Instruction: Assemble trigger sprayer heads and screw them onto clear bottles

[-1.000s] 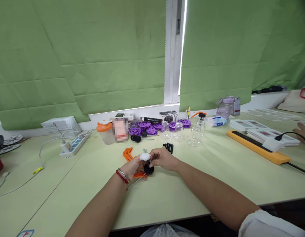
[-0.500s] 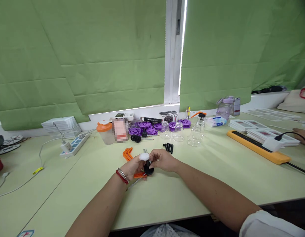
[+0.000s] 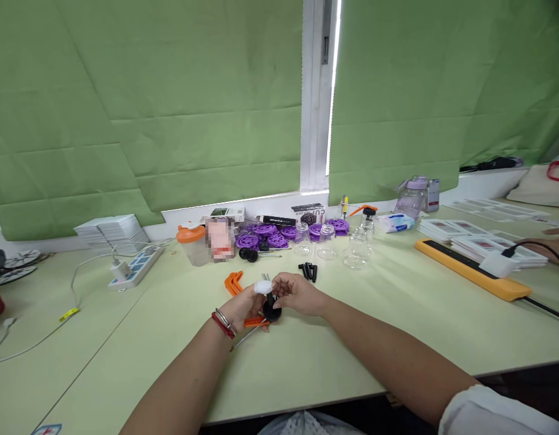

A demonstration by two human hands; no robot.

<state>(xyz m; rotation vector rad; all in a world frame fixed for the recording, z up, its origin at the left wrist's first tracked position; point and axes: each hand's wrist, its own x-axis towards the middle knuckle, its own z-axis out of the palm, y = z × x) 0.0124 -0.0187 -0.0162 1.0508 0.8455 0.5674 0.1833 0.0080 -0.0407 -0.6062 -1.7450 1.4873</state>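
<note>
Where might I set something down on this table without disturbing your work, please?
Bare table lies between the white power strip and the left hand, and also between the right hand and the orange power strip. It is crowded at the back, where the orange-lidded cup, purple parts and clear vessels sit close together.

Taking the near middle of the bench as the clock's centre, a white window frame rises at twelve o'clock between green sheets. At ten, a stack of white sheets sits behind a white power strip with a plug in it. At two, a lilac-lidded bottle stands behind a white-and-blue soft pack. Towards three, an orange power strip carries a white adapter, just in front of printed cards; a cream bag lies beyond.
</note>
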